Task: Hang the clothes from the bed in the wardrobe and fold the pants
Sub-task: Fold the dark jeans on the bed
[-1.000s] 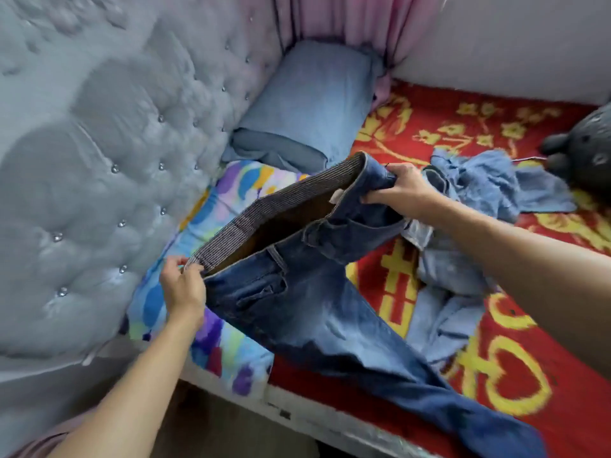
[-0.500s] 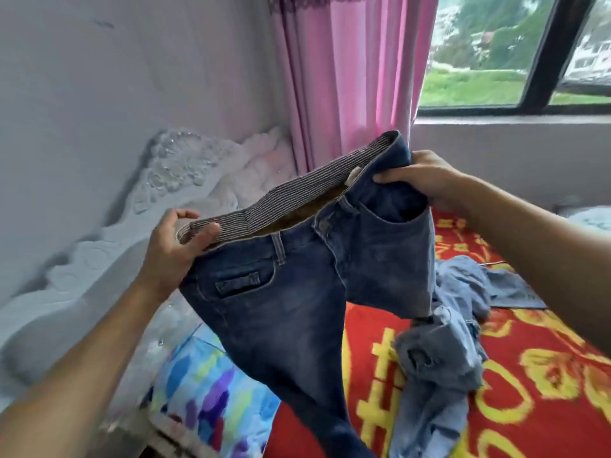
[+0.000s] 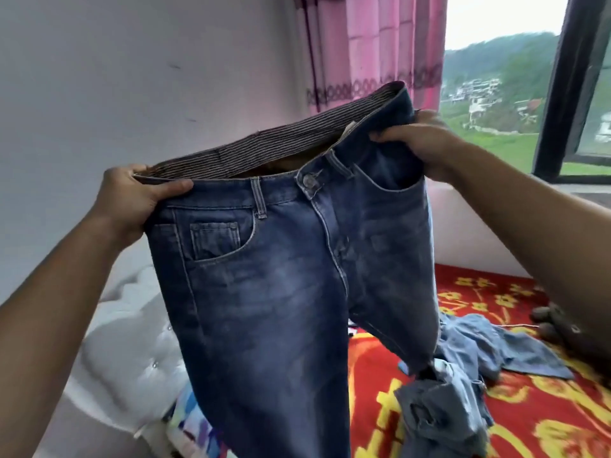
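A pair of dark blue jeans (image 3: 281, 292) hangs in the air in front of me, front side towards me, button fastened and waistband stretched wide. My left hand (image 3: 132, 196) grips the left end of the waistband, thumb on the front. At the right end my right hand (image 3: 420, 140) pinches the waistband by the pocket. The legs drop down out of view. Below, on the red and yellow bedspread (image 3: 545, 408), lies a crumpled light blue garment (image 3: 463, 368).
A padded white headboard (image 3: 125, 365) runs along the left wall. Below the jeans a multicoloured pillow (image 3: 191, 428) shows. Pink curtains (image 3: 373, 44) hang behind, next to a window (image 3: 515, 94). A dark soft toy (image 3: 558, 322) lies at the right on the bed.
Both hands have lifted the jeans off the bed and turned them upright, spreading the waistband wider. My view has risen from the bed to the wall and window.
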`<act>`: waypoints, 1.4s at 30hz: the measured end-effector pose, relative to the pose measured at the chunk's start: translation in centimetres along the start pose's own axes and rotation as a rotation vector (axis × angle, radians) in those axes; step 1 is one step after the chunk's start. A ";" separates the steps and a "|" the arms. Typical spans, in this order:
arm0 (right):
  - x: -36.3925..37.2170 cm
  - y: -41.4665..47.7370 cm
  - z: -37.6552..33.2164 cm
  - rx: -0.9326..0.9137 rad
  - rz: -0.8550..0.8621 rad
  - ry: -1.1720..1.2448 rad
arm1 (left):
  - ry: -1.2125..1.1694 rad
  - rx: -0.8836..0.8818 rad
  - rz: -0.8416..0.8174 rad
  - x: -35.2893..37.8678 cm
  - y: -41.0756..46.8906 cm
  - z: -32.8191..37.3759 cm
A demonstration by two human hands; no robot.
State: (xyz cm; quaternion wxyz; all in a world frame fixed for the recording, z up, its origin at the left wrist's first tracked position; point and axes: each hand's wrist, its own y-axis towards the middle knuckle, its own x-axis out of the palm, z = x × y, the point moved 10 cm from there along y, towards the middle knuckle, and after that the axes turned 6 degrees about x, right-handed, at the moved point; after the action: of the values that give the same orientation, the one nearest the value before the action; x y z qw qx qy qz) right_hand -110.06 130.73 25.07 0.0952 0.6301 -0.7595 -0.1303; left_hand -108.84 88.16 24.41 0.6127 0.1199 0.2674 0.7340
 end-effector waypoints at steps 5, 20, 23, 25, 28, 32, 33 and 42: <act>-0.1 -0.1 -0.7 0.023 -0.003 -0.042 | 0.036 -0.128 -0.023 1.1 -0.4 0.5; 12.2 -14.8 21.0 0.362 -0.337 -0.211 | -0.354 -0.813 -0.318 19.2 -16.2 -16.5; 13.1 -17.2 21.2 0.419 -0.464 -0.149 | -0.345 -0.825 -0.380 18.3 -16.6 -17.0; 13.9 -18.0 20.8 0.422 -0.524 -0.116 | -0.351 -0.839 -0.432 18.1 -16.7 -17.0; 15.1 -18.4 20.7 0.435 -0.575 -0.135 | -0.361 -0.813 -0.547 18.1 -16.7 -16.2; 15.3 -18.4 21.8 0.494 -0.565 -0.060 | -0.236 -0.657 -0.579 16.4 -15.5 -15.6; 14.8 -18.3 22.2 0.515 -0.533 -0.007 | -0.184 -0.617 -0.554 15.6 -15.0 -15.7; 9.3 -15.1 23.0 0.445 -0.370 -0.104 | -0.057 -0.235 -0.858 14.0 -13.7 -6.1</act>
State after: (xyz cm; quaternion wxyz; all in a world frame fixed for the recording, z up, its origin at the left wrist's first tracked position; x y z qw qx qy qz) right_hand -104.78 120.83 -1.69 -0.1098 0.7559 -0.6453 -0.0081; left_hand -103.59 101.59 9.87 0.8784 -0.0524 0.1907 0.4350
